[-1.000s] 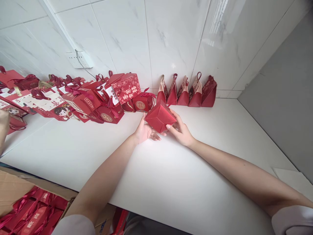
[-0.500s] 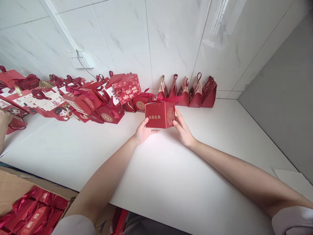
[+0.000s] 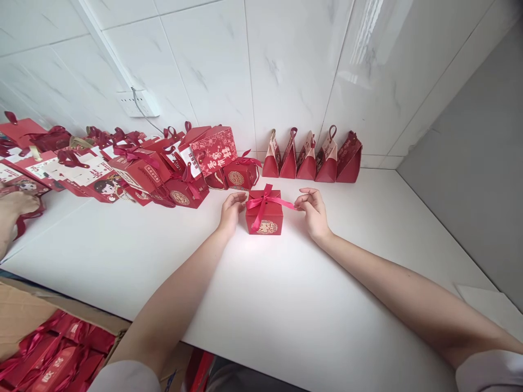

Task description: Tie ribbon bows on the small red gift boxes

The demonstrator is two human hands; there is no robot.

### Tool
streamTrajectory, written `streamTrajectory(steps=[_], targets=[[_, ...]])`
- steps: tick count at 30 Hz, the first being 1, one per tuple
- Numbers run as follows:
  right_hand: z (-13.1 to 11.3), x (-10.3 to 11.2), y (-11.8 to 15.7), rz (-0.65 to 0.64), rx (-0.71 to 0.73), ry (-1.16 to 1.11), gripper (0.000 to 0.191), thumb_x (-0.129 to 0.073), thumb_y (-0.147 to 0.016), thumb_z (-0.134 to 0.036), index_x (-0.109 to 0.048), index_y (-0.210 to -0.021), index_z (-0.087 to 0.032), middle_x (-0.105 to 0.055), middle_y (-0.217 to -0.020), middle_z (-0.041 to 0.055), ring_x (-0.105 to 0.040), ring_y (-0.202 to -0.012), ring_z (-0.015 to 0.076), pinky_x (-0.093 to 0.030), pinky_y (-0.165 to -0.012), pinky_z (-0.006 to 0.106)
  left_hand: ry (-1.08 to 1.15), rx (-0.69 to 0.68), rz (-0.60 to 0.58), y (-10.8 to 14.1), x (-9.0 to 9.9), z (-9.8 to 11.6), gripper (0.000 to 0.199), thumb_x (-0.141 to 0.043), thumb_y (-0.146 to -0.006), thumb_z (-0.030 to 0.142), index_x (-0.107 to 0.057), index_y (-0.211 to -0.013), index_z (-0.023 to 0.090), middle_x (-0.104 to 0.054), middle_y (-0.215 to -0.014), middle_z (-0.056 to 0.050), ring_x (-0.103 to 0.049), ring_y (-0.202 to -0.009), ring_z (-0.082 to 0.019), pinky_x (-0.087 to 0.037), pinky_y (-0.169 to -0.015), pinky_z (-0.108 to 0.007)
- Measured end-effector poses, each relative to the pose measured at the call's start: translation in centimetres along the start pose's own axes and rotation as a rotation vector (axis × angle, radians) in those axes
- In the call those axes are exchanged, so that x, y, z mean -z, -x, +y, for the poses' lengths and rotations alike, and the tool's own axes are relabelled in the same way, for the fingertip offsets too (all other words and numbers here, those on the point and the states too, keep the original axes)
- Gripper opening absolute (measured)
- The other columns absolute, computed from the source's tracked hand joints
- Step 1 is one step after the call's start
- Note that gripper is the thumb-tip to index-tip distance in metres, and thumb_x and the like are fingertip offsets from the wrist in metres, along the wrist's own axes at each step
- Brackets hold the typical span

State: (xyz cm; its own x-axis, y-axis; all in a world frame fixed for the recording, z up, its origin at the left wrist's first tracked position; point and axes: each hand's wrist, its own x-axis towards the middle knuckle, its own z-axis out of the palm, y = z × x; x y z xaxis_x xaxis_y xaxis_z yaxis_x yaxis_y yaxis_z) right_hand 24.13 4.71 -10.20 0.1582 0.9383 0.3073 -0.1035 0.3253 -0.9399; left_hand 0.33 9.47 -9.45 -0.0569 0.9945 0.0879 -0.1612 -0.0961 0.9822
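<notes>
A small red gift box (image 3: 265, 223) with a gold round emblem on its front stands upright on the white table. A bright red ribbon (image 3: 267, 201) is tied in a bow on its top. To the left of the box is my left hand (image 3: 231, 212), open, its fingers loosely bent and holding nothing. On the other side, my right hand (image 3: 314, 213) has its fingertips together at the end of the ribbon's right tail. The underside of the box is hidden.
A row of red and cream triangular boxes (image 3: 308, 169) stands against the tiled wall. Several red and white gift boxes (image 3: 141, 169) are heaped at the left. Another person's hand (image 3: 18, 204) reaches in there. A carton (image 3: 24, 316) of red boxes sits lower left.
The box, held between both hands before, is turned so its emblem faces me and rests closer on the table. My left hand has let go; my right hand is now at the ribbon's end.
</notes>
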Motion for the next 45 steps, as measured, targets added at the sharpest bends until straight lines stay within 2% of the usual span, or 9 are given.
streamTrajectory(steps=[4,9,16,20,23,27,33,40,45], targets=[[-0.1,-0.3,-0.2,-0.171,-0.114,-0.069,0.043,-0.042,-0.093,-0.049,-0.045,-0.130,-0.028,-0.068,-0.118,0.0071,-0.058,-0.120,0.0259,-0.042,-0.103,0.050,-0.025,0.031,-0.009,0.2,0.1,0.2,0.031,-0.060,-0.063,0.022,-0.066,-0.093,0.018,-0.069,-0.098,-0.005,-0.064,-0.092,-0.021,-0.048,-0.090,-0.037],[-0.1,0.0,-0.4,-0.271,-0.233,-0.132,0.065,-0.031,-0.092,-0.071,-0.045,-0.133,-0.023,-0.071,-0.079,0.0035,-0.069,-0.090,0.0267,-0.048,-0.093,0.047,-0.112,0.087,-0.002,-0.2,1.5,1.6,0.029,-0.064,-0.064,0.030,-0.066,-0.090,0.017,-0.071,-0.090,-0.008,-0.067,-0.088,-0.022,-0.052,-0.083,-0.037],[0.3,0.5,-1.0,-0.203,-0.309,-0.204,0.044,-0.048,-0.090,-0.063,-0.054,-0.112,-0.025,-0.066,-0.073,-0.0007,-0.065,-0.073,0.0186,-0.051,-0.078,0.034,-0.440,0.025,0.059,0.3,2.8,8.5,0.036,-0.065,-0.073,0.045,-0.066,-0.097,0.019,-0.072,-0.104,-0.009,-0.067,-0.099,-0.025,-0.048,-0.090,-0.038],[0.5,0.3,-1.1,-0.204,-0.320,-0.219,0.039,-0.057,-0.087,-0.060,-0.058,-0.104,-0.025,-0.067,-0.071,-0.0011,-0.064,-0.070,0.0172,-0.051,-0.075,0.032,-0.660,-0.004,-0.102,4.5,-0.2,13.0,0.054,-0.065,-0.073,0.063,-0.068,-0.110,0.025,-0.070,-0.117,-0.009,-0.061,-0.115,-0.032,-0.041,-0.100,-0.042],[0.6,0.3,-1.1,-0.208,-0.324,-0.221,0.039,-0.059,-0.085,-0.060,-0.058,-0.102,-0.025,-0.067,-0.070,-0.0012,-0.065,-0.070,0.0172,-0.051,-0.075,0.033,-1.287,0.079,-0.248,8.0,-3.6,14.5,0.096,-0.061,-0.066,0.077,-0.043,-0.144,0.025,-0.062,-0.131,-0.019,-0.053,-0.123,-0.044,-0.033,-0.104,-0.056],[0.6,0.4,-1.2,-0.209,-0.332,-0.213,0.040,-0.062,-0.082,-0.060,-0.057,-0.102,-0.025,-0.067,-0.069,-0.0019,-0.065,-0.070,0.0167,-0.051,-0.076,0.032,-1.595,0.098,-0.479,10.0,-6.4,15.2,0.124,-0.060,-0.062,0.080,-0.013,-0.156,0.014,-0.063,-0.125,-0.024,-0.049,-0.127,-0.045,-0.011,-0.112,-0.067],[0.6,0.3,-1.3,-0.217,-0.340,-0.196,0.044,-0.064,-0.078,-0.061,-0.056,-0.101,-0.025,-0.067,-0.069,-0.0020,-0.065,-0.069,0.0163,-0.050,-0.075,0.032,-1.559,0.128,-0.819,9.3,-5.9,16.7,0.124,-0.071,-0.063,0.055,0.004,-0.157,0.026,-0.046,-0.147,-0.017,-0.038,-0.139,-0.039,-0.007,-0.117,-0.061],[0.6,0.3,-1.3,-0.218,-0.330,-0.185,0.045,-0.065,-0.077,-0.062,-0.056,-0.100,-0.025,-0.068,-0.069,-0.0018,-0.065,-0.068,0.0160,-0.051,-0.075,0.031,-1.486,-0.025,-0.847,9.3,-5.1,15.9,0.127,-0.075,-0.063,0.056,0.003,-0.157,0.024,-0.055,-0.140,-0.015,-0.043,-0.137,-0.036,0.001,-0.118,-0.061],[0.6,0.6,-1.2,-0.209,-0.330,-0.164,0.042,-0.066,-0.079,-0.059,-0.057,-0.100,-0.025,-0.068,-0.069,-0.0016,-0.066,-0.068,0.0160,-0.053,-0.074,0.031,-1.439,-0.186,-1.011,10.6,-2.3,18.7,0.108,-0.073,-0.071,0.047,-0.010,-0.156,0.025,-0.049,-0.147,-0.012,-0.040,-0.139,-0.034,-0.010,-0.121,-0.054]])
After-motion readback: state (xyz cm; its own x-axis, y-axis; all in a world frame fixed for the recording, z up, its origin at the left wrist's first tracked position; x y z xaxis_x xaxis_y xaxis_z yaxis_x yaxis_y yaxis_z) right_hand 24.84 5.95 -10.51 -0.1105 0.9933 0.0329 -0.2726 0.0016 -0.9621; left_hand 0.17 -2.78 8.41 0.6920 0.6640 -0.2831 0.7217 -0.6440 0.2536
